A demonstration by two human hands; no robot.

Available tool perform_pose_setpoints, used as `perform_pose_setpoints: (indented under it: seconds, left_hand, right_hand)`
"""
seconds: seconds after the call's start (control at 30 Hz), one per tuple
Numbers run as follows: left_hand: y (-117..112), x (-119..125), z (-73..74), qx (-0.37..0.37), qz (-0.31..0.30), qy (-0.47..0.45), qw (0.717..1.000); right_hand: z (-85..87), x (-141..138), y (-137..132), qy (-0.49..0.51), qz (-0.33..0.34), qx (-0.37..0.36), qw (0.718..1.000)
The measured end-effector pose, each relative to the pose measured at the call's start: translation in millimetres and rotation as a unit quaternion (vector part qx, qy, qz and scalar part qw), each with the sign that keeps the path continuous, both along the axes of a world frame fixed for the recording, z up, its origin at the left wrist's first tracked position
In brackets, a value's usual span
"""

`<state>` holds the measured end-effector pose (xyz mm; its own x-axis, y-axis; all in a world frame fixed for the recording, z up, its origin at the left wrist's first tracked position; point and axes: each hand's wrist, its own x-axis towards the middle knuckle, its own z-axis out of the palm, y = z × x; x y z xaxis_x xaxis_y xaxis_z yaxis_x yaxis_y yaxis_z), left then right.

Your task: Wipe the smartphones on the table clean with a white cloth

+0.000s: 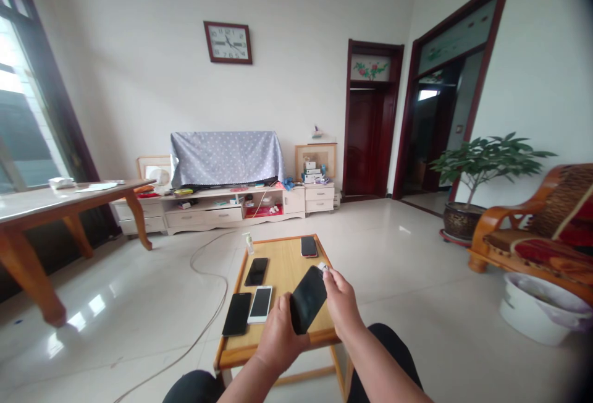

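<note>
My left hand [279, 336] is closed round the lower end of a black phone [307, 298] and holds it tilted above the small wooden table [282, 279]. At the phone's top edge my right hand [341, 301] pinches a small white thing I cannot name. Several other phones lie on the table: a black one [237, 314] and a white one [260, 304] side by side near me, another black one [256, 271] further off, and a red-edged one [309, 246] at the far end. A small clear bottle [249, 243] stands at the table's far left corner.
A cable [204, 267] trails over the tiled floor left of the table. A large wooden table [55, 205] stands at left, a TV cabinet [222, 205] at the back wall. At right are a potted plant [477, 174], a wooden armchair [542, 224] and a white bin [537, 307].
</note>
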<state>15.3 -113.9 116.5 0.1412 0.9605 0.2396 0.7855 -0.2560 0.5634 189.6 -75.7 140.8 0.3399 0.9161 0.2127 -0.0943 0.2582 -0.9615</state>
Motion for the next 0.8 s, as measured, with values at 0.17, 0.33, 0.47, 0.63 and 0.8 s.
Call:
perform_pose_setpoints:
  seconds: [0.17, 0.33, 0.47, 0.63, 0.8]
  left_hand:
    - [-4.1, -13.1, 13.3, 0.017, -0.05, 0.088, 0.995]
    - [2.0, -24.4, 48.8, 0.037, -0.092, 0.142, 0.985]
    - [17.8, -28.6, 53.6, 0.118, -0.021, 0.062, 0.991]
    - [33.7, -10.0, 22.7, 0.031, 0.105, -0.319, 0.942]
    - [31.4, 8.4, 14.9, -0.054, 0.039, -0.587, 0.807]
  right_hand:
    - [12.2, 21.3, -8.6, -0.076, 0.118, -0.017, 0.99]
    - [23.2, 42.0, -9.3, -0.023, 0.285, -0.049, 0.957]
    - [7.4, 32.3, -8.7, 0.092, 0.212, -0.055, 0.971]
    - [-9.3, 1.2, -7.7, 0.198, 0.095, -0.079, 0.972]
    - [-12.9, -28.1, -28.5, 0.18, 0.124, -0.061, 0.974]
